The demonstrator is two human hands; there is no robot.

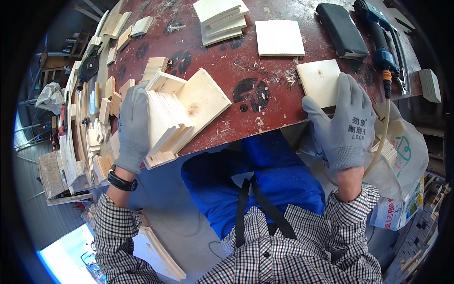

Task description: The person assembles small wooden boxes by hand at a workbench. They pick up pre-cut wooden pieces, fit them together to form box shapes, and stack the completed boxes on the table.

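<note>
Checked shirt (265, 251) lay nearest, head view. Left hand (133, 120), half-curled, touched plywood stack (165, 118) at surface's (215, 130) near edge, grip unclear; right hand (345, 120), spread, touched square plywood panel (319, 83) near same edge. Panel seemed light, stiff, best held by edges.

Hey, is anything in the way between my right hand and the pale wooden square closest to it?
Nothing visible is. Your right hand already touches the pale wooden square, overlapping its near right side. The yellowish hose runs to the right of the hand, not between them.
</note>
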